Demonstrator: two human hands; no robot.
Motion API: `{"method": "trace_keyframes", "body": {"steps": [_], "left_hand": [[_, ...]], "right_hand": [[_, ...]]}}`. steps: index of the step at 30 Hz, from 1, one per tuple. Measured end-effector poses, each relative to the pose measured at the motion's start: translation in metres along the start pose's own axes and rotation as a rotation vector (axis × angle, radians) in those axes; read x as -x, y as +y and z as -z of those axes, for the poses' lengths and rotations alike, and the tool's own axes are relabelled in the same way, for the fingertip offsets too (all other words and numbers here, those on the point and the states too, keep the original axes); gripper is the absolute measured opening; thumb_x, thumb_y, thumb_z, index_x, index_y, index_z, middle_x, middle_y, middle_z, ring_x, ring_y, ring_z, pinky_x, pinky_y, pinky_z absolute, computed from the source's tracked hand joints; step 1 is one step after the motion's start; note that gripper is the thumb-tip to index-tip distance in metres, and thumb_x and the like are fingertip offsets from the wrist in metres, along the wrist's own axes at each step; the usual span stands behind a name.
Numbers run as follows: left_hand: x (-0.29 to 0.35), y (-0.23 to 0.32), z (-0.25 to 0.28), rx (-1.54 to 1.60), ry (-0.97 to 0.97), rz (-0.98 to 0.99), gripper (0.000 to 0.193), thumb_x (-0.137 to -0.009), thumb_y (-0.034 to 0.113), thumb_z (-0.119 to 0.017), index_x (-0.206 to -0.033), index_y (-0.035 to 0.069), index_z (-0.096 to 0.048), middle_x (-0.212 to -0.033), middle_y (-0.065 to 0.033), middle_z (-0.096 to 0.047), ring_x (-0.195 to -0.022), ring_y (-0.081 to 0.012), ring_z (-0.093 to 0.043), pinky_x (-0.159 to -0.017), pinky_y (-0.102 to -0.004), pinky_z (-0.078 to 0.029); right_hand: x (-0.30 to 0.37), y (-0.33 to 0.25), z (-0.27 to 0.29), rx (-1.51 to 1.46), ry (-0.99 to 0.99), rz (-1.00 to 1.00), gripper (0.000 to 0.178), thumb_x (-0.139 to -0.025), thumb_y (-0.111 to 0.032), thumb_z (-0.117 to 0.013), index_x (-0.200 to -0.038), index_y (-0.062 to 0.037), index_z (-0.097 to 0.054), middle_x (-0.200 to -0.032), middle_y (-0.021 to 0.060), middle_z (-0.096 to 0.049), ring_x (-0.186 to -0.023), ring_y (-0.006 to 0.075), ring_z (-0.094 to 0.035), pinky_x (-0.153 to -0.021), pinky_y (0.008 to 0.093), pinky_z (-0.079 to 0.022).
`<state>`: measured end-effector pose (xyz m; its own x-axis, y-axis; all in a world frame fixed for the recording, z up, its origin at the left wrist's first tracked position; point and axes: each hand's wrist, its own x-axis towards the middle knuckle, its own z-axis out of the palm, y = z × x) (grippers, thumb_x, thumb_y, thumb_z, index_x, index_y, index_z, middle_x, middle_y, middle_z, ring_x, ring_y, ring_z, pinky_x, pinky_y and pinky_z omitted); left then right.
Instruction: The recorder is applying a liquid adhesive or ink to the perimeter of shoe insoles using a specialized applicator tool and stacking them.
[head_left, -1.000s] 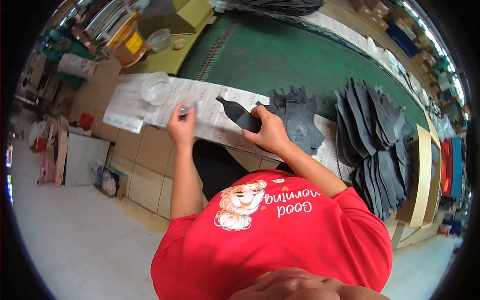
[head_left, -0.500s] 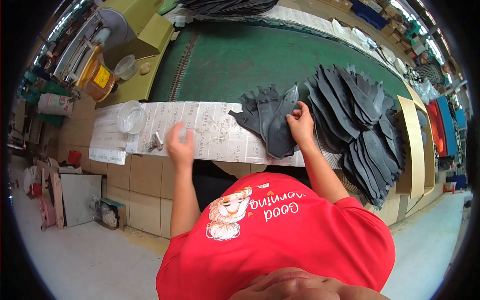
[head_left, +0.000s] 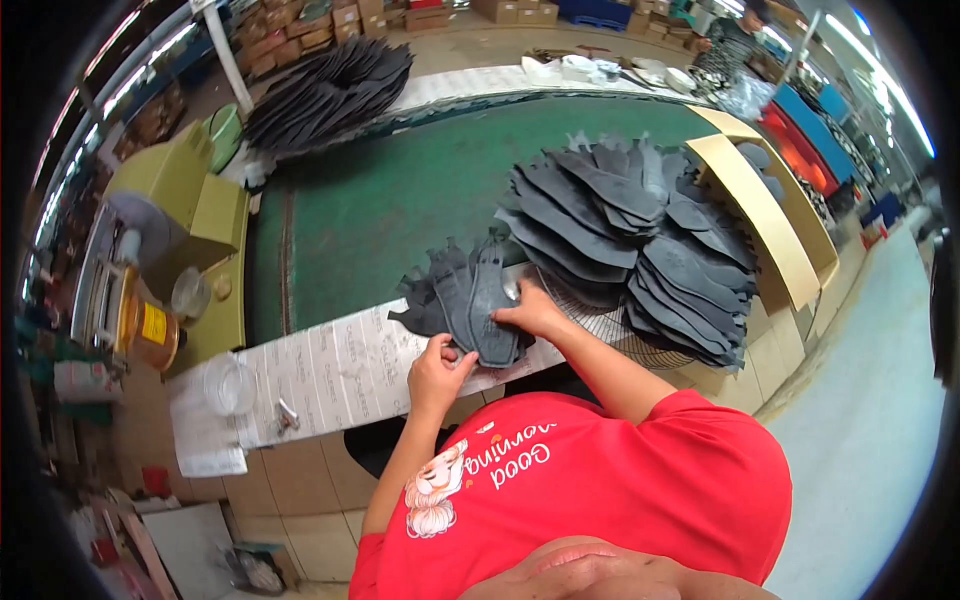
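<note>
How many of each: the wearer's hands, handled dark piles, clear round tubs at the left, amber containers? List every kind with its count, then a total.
Wearer's left hand and right hand: 2
Handled dark pile: 1
Clear round tubs: 2
Amber container: 1
Total: 6

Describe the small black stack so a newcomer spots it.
Find the green belt, then the white strip along its near edge. Toward the strip's right, the small black stack lies with left hand at its near edge, right hand at its right. Unlike the bigger pile farther right, hands touch it.
</note>
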<state>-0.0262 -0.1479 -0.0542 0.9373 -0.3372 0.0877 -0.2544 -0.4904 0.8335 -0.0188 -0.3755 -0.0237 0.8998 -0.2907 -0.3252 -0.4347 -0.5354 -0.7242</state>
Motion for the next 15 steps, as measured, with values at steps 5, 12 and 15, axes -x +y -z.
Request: {"method": "trace_keyframes", "body": {"steps": [5, 12, 15], "left_hand": [[-0.001, -0.002, -0.002, -0.018, 0.037, 0.020, 0.051, -0.070, 0.033, -0.083, -0.107, 0.006, -0.061, -0.076, -0.0060, -0.067, -0.062, -0.0209, -0.064, -0.059, -0.0349, -0.051], [-0.001, -0.008, 0.001, 0.047, 0.084, -0.033, 0.049, -0.069, 0.023, -0.084, -0.107, 0.002, -0.061, -0.078, -0.0061, -0.067, -0.063, -0.0164, -0.063, -0.062, -0.0304, -0.052], [0.003, -0.015, -0.002, 0.145, 0.139, -0.087, 0.044, -0.073, 0.016, -0.081, -0.108, 0.001, -0.060, -0.078, -0.0061, -0.066, -0.063, -0.0138, -0.061, -0.061, -0.0273, -0.051]], "right_hand": [[-0.004, 0.001, 0.006, -0.084, -0.109, -0.032, 0.091, -0.059, -0.041, -0.085, -0.123, 0.0152, -0.054, -0.119, 0.0286, -0.060, -0.106, 0.0321, -0.063, -0.093, 0.0362, -0.048], [0.003, -0.004, -0.009, -0.345, -0.091, 0.080, 0.078, -0.060, -0.024, -0.087, -0.123, 0.0059, -0.051, -0.104, 0.0205, -0.064, -0.095, 0.0264, -0.063, -0.084, 0.0344, -0.050], [0.005, -0.001, -0.013, -0.338, -0.040, 0.153, 0.078, -0.060, -0.022, -0.086, -0.124, 0.0050, -0.050, -0.101, 0.0200, -0.065, -0.093, 0.0260, -0.063, -0.082, 0.0346, -0.050]]}}
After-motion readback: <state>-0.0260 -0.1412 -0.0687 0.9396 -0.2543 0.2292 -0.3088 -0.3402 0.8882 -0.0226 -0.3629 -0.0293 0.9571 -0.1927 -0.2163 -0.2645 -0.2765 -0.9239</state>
